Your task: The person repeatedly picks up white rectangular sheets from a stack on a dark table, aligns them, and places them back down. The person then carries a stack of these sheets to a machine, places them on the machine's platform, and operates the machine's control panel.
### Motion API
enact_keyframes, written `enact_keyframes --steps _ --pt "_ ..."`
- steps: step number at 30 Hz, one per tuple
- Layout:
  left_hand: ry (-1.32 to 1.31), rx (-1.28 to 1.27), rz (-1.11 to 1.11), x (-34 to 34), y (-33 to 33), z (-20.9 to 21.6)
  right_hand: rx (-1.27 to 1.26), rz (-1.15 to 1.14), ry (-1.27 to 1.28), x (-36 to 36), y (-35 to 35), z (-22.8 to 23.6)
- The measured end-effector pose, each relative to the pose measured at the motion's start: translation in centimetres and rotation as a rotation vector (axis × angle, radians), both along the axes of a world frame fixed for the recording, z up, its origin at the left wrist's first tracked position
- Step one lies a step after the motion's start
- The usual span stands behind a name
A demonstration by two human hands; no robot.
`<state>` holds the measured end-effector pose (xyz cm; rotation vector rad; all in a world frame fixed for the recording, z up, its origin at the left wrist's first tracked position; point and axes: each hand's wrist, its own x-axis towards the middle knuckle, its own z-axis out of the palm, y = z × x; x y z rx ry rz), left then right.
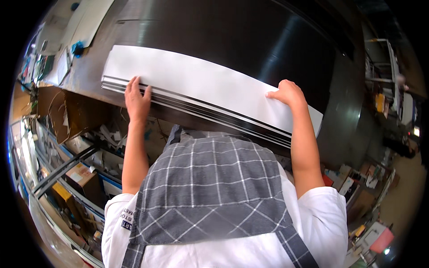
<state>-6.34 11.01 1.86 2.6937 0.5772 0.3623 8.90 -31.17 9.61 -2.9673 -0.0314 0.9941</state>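
A long white sheet (187, 71) with black stripes along its near edge lies slantwise across a dark, shiny tabletop (214, 27). It looks like paper or card, and I cannot tell whether it is one sheet or several. My left hand (137, 102) rests on the striped near edge toward the left end, fingers spread and holding nothing. Near the right end, my right hand (289, 94) grips the far edge, its thumb on top of the white surface and its fingers curled over the edge and partly hidden.
Under the table's near left side are an open cardboard box (67, 111) and paper scraps (107, 136). A metal rack (58, 172) stands at left. Shelving (384, 67) and a pink bin (382, 241) are on the right. A blue object (77, 48) sits at the table's left.
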Motion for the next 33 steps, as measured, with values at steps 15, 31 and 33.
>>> enact_keyframes --steps 15,31,33 --pt "0.254 0.209 -0.312 4.8 -13.7 -0.4 0.422 0.173 -0.618 -10.2 0.7 -8.2" --pt "0.414 0.276 0.329 7.6 6.2 -4.2 0.034 -0.346 -0.670 -13.6 -17.3 -7.1" --pt "0.391 0.276 0.329 6.6 5.6 -4.5 0.019 -0.389 -0.635 -14.6 -17.9 -6.5"
